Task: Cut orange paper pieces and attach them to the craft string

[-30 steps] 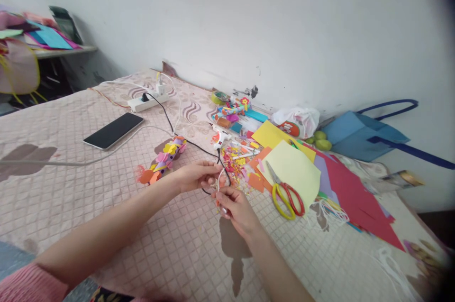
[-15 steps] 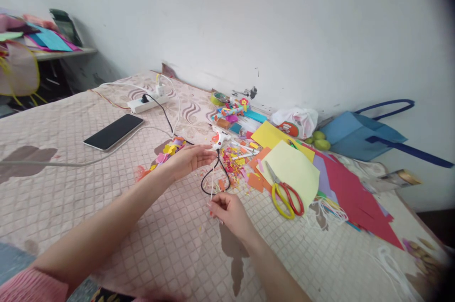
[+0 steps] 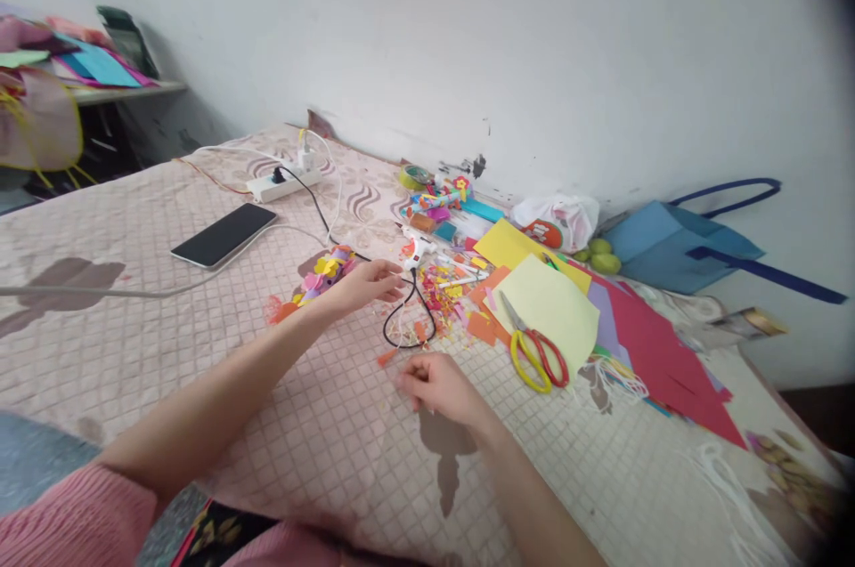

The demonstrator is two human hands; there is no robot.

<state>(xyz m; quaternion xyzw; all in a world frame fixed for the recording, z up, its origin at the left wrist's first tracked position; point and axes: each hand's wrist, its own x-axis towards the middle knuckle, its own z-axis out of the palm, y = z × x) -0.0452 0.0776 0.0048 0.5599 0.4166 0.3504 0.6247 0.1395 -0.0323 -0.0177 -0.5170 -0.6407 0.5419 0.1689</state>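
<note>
My left hand (image 3: 370,284) is stretched over the table with its fingers loosely extended and apart, and nothing shows in it. Just beyond its fingertips lies a white glue gun (image 3: 417,249), whose black cord (image 3: 433,331) loops toward me. A thin white string with an orange tassel (image 3: 386,358) rests across this loop. Nearer to me, my right hand (image 3: 434,384) is closed, fingers curled against the thumb, with nothing visible in them. Behind my left wrist is a strand of colourful paper flowers (image 3: 327,267). Scissors (image 3: 533,353) with one yellow and one red handle lie right of my right hand.
A phone (image 3: 223,235) and a white power strip (image 3: 284,184) are at the left. Coloured paper sheets (image 3: 661,353), paper scraps (image 3: 451,291) and white string (image 3: 621,378) spread to the right. A blue bag (image 3: 674,247) stands against the wall, beside green fruits (image 3: 605,258).
My right hand has let go of the white string, whose orange tassel now lies on the table. The left hand has shifted slightly, its fingers near the glue gun. The view has tilted a little.
</note>
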